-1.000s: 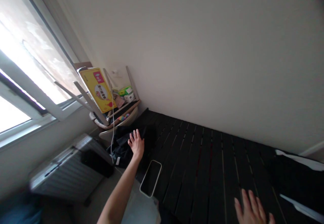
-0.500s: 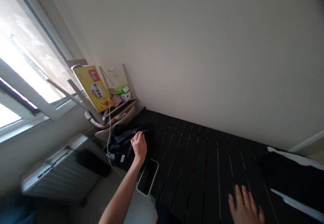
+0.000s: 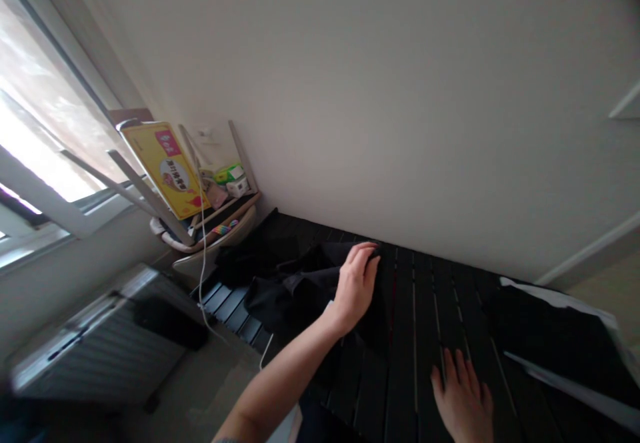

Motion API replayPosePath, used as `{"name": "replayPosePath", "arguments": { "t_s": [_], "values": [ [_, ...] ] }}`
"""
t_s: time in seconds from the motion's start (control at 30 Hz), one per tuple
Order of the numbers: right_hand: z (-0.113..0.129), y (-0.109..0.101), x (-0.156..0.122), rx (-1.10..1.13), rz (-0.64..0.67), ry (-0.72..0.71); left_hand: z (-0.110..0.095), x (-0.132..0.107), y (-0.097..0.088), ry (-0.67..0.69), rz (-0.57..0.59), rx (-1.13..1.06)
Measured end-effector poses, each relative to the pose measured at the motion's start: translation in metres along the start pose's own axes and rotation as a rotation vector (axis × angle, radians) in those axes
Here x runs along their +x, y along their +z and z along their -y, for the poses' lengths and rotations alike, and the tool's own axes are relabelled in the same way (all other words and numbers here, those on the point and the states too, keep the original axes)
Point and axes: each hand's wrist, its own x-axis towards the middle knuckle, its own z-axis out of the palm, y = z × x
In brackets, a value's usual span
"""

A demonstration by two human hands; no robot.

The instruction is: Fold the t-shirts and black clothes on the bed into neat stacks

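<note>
Clearly, black cloth (image 3: pixel 295 296) in left hand (image 3: pixel 356 284), right hand (image 3: pixel 463 396) apart.

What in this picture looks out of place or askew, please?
The yellow box stands tilted among upturned furniture legs; normally such legs point down. A white cable dangles loosely in front. I see nothing spilled or damaged.

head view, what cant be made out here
In the head view:
Left hand: palm hidden by the back of the hand.
Black cloth: partly covered by the left forearm.
Right hand: wrist cut off by the bottom edge.
Yellow box: fine print too small.
</note>
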Motion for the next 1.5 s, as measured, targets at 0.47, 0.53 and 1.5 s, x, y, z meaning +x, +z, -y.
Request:
{"name": "replayPosePath", "arguments": {
  "t_s": [0.47, 0.53, 1.5],
  "values": [
    [0.061, -0.022, 0.013, 0.282, 0.062, -0.342, 0.131, -0.136, -0.006, -0.377, 0.433, 0.927],
    [0.090, -0.024, 0.022, 0.240, 0.133, -0.377, 0.143, -0.149, -0.016, -0.355, 0.395, 0.995],
    [0.045, -0.126, 0.041, 0.305, 0.689, -0.095, 0.096, -0.148, 0.065, -0.446, 0.931, 0.268]
  ]
}}
